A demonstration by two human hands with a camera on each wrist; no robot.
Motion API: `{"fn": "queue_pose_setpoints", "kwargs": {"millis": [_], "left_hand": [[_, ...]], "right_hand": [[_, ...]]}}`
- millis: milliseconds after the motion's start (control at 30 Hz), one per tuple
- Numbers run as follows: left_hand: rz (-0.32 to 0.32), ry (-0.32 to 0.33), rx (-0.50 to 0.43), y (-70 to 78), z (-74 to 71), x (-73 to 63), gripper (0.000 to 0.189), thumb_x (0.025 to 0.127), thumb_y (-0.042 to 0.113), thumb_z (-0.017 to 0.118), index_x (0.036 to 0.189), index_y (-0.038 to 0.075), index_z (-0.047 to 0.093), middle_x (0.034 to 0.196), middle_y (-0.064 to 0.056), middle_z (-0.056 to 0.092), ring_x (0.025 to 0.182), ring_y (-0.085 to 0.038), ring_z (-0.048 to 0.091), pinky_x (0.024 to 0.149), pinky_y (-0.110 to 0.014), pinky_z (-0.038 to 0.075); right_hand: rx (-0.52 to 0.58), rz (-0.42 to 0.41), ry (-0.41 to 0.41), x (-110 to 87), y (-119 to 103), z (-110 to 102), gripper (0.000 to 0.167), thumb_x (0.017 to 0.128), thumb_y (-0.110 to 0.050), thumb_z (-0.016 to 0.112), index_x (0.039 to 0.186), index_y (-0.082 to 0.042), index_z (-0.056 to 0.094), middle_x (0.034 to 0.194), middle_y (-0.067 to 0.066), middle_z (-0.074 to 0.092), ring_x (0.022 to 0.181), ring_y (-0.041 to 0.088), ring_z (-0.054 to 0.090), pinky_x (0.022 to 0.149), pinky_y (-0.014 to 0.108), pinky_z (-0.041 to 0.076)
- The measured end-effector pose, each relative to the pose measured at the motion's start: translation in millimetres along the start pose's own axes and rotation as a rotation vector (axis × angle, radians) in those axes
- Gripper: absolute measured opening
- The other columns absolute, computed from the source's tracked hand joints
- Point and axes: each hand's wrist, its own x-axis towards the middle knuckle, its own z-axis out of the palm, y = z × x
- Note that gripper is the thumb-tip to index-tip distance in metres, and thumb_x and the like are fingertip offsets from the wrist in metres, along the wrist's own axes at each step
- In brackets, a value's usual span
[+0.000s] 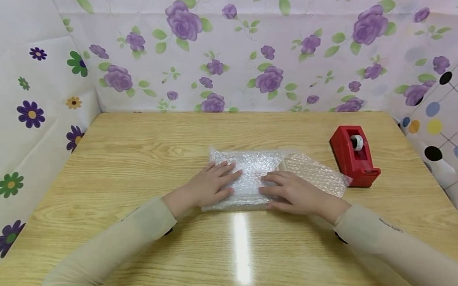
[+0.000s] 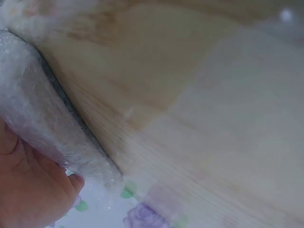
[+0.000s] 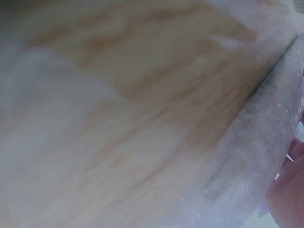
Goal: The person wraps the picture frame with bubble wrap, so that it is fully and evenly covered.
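Head view: bubble wrap [image 1: 253,163] lies on the tabletop [image 1: 136,156], long axis left to right, beneath left grip [image 1: 209,186] and right grip [image 1: 293,192] — fingers spread, nothing clasped. Its right end lies just beside the dispenser [image 1: 345,150] — contact unclear, right grip nearer.

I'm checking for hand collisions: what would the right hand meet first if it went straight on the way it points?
Probably the left hand, across the bubble wrap; the right hand points roughly towards it, though depth is unclear.
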Motion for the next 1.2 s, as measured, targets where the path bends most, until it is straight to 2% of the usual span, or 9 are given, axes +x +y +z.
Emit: {"fn": "queue_pose_setpoints", "kwargs": {"millis": [233,500,600,667,767,900,1033,1133,1200], "left_hand": [[0.004,-0.002,0.004,-1.2,3.6,0.7,0.055,0.102,0.042,0.035,0.152,0.022,0.025,0.159,-0.009,0.016,0.147,-0.028,0.013,0.119,-0.051,0.006],[0.002,-0.006,0.003,0.5,4.5,1.1,0.056,0.101,0.043,0.035,0.152,0.022,0.024,0.159,-0.008,0.015,0.147,-0.027,0.013,0.119,-0.051,0.006],[0.001,-0.009,0.003,1.5,4.3,1.0,0.056,0.101,0.044,0.035,0.152,0.022,0.024,0.159,-0.008,0.014,0.147,-0.027,0.012,0.119,-0.051,0.006],[-0.004,-0.012,0.002,2.1,3.5,0.6,0.056,0.101,0.044,0.034,0.152,0.022,0.024,0.159,-0.008,0.013,0.147,-0.027,0.012,0.119,-0.051,0.006],[-0.013,-0.015,0.001,2.7,1.8,-0.1,0.056,0.102,0.043,0.035,0.152,0.021,0.024,0.159,-0.008,0.013,0.147,-0.028,0.011,0.119,-0.052,0.005],[-0.013,-0.019,-0.003,3.3,-0.3,-0.6,0.055,0.102,0.042,0.035,0.152,0.02,0.025,0.159,-0.009,0.012,0.147,-0.028,0.01,0.119,-0.052,0.005],[-0.013,-0.034,-0.004,4.3,-1.6,-0.1,0.055,0.102,0.042,0.033,0.152,0.021,0.023,0.16,-0.008,0.009,0.147,-0.027,0.008,0.119,-0.051,0.004],[-0.01,-0.045,0.004,4.7,-2.2,1.0,0.054,0.103,0.041,0.032,0.152,0.02,0.022,0.16,-0.007,0.008,0.147,-0.027,0.007,0.119,-0.052,0.003],[-0.01,-0.052,0.012,4.9,-2.4,1.7,0.054,0.103,0.04,0.031,0.152,0.02,0.021,0.159,-0.005,0.009,0.147,-0.027,0.007,0.119,-0.052,0.002]], "right_hand": [[-0.029,0.168,0.049,-17.4,-5.2,-6.0,0.042,0.084,-0.034,0.069,0.118,-0.01,0.066,0.13,0.016,0.058,0.124,0.036,0.049,0.103,0.054,0.039],[0.087,0.661,0.215,-50.0,-23.5,-22.6,0.038,0.086,-0.019,0.068,0.117,0.001,0.062,0.121,0.023,0.056,0.114,0.04,0.048,0.094,0.058,0.042],[0.177,0.82,0.275,-63.4,-31.0,-30.7,0.026,0.087,-0.018,0.066,0.104,0.002,0.063,0.096,0.017,0.06,0.091,0.029,0.053,0.078,0.043,0.048],[0.288,0.908,0.27,-70.7,-34.7,-34.8,0.019,0.089,-0.019,0.064,0.092,0.0,0.063,0.078,0.009,0.057,0.074,0.019,0.051,0.064,0.032,0.046],[0.572,1.048,0.179,-79.8,-38.8,-35.8,0.024,0.094,-0.022,0.058,0.088,0.001,0.06,0.068,0.003,0.054,0.06,0.01,0.048,0.052,0.024,0.043],[0.935,1.192,0.127,-88.2,-44.4,-29.4,0.039,0.099,-0.023,0.049,0.11,0.013,0.054,0.088,0.006,0.068,0.072,0.007,0.062,0.064,0.025,0.056],[1.224,1.25,0.252,-89.9,-49.5,-24.1,0.053,0.101,-0.02,0.043,0.131,0.022,0.032,0.112,0.012,0.065,0.089,0.003,0.064,0.082,0.023,0.055],[1.397,1.284,0.39,-86.4,-53.4,-21.7,0.063,0.101,-0.019,0.043,0.14,0.021,0.015,0.135,0.017,0.046,0.095,-0.003,0.059,0.093,0.02,0.049],[1.463,1.312,0.483,-83.1,-55.1,-20.1,0.068,0.1,-0.02,0.046,0.143,0.017,0.009,0.14,0.016,0.034,0.097,-0.005,0.056,0.097,0.018,0.045]]}}
